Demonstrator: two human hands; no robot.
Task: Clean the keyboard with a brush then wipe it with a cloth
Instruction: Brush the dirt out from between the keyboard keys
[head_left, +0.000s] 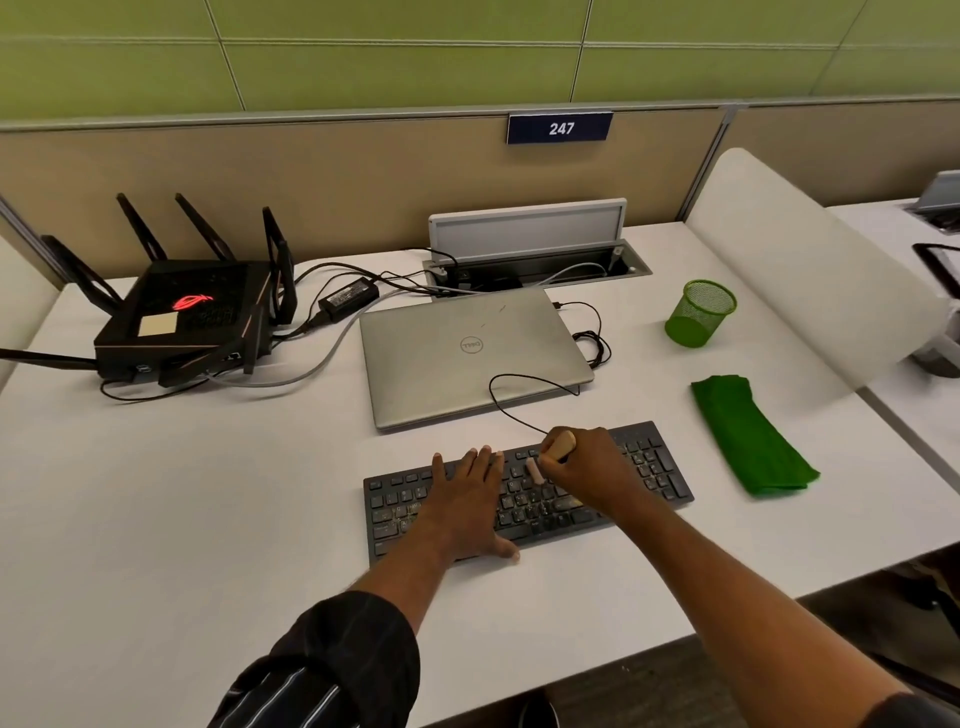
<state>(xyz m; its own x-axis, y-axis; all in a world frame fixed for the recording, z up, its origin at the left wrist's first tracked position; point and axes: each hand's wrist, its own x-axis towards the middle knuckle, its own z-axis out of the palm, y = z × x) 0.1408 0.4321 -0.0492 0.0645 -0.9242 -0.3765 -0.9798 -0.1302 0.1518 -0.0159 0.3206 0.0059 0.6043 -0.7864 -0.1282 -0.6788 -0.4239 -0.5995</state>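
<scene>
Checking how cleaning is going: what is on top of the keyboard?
The left hand lies flat on the keyboard, left of centre; the right hand grips a brush, pale tip down at the keys. Keys beneath both hands are hidden.

The brush (560, 445) is mostly hidden inside the right hand (589, 470) (bristle end blurred); keyboard (661, 467) legends unreadable.

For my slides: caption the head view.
Left hand flat on the black keyboard, right hand gripping a wooden-handled brush over the keys, green cloth nearby.
</scene>
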